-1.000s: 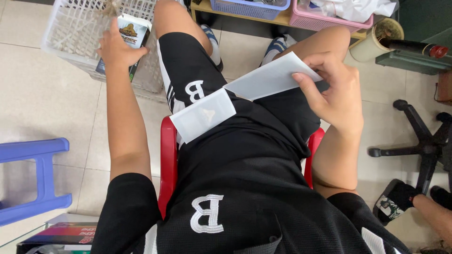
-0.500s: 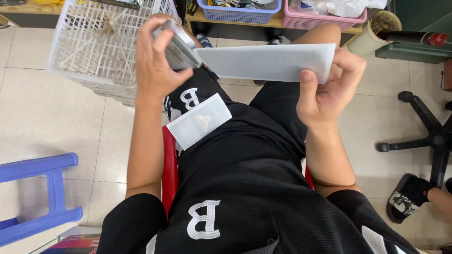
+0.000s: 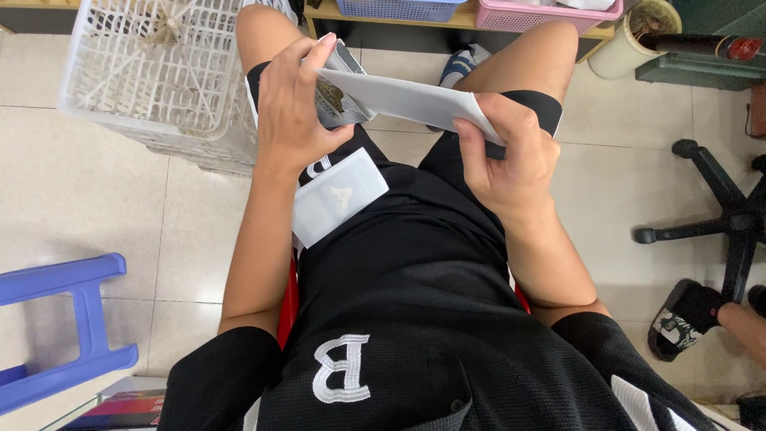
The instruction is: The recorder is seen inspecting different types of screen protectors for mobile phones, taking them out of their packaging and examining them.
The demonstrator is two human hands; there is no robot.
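Observation:
My left hand [image 3: 291,108] grips a small printed packet [image 3: 339,92] above my left thigh. My right hand [image 3: 507,156] holds a long white envelope-like mailer [image 3: 407,100] by its right end. The packet's end meets the mailer's left end, between the two hands. A second white pouch [image 3: 339,195] lies flat on my black shorts, below my left hand. I sit on a red stool [image 3: 289,303], partly hidden by my legs.
A white plastic basket [image 3: 152,80] stands on the tiled floor at the upper left. A blue plastic stool [image 3: 60,327] is at lower left. An office chair base [image 3: 718,215] and another person's sandalled foot [image 3: 686,319] are at right. Coloured baskets [image 3: 542,12] sit on a low shelf ahead.
My left hand took the packet from the white basket and carried it right to the mailer. My right hand raised the mailer off my lap, and both hands now meet.

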